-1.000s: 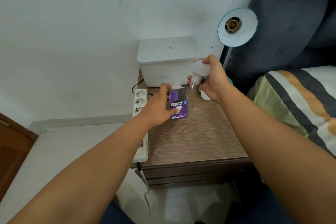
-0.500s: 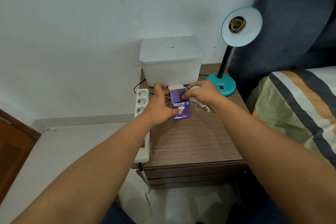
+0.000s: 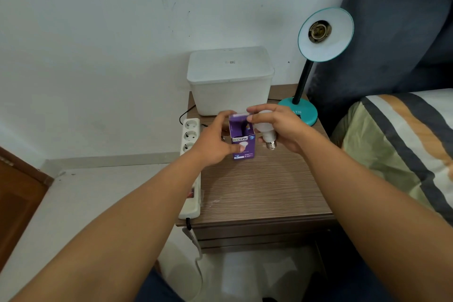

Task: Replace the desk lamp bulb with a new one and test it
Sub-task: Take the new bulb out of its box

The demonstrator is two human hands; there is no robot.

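Farthest left of the grips, a white power strip (image 3: 190, 154) lies along the left edge of the wooden bedside table (image 3: 264, 191), its sockets just outside the left wrist. The left hand (image 3: 215, 140) is closed round a small purple bulb box (image 3: 242, 140), thumb pressed on the printed front face and fingers wrapped behind; the box stands upright on the tabletop with its top flap open. Touching the box's right side, the right hand (image 3: 282, 127) is curled round a white bulb (image 3: 266, 130), fingertips over the glass dome and the metal screw base pointing down and toward the camera, clear of the table. Whether the right fingertips also touch the box flap cannot be told. Behind both grips sits a white lidded plastic bin (image 3: 230, 81) against the wall. To the right of the right hand, partly hidden by it, stands the teal desk lamp (image 3: 304, 110); its black neck rises to a shade tilted toward the camera, showing a bare brass socket (image 3: 320, 31). Beyond that lies a striped bed cover (image 3: 404, 135).
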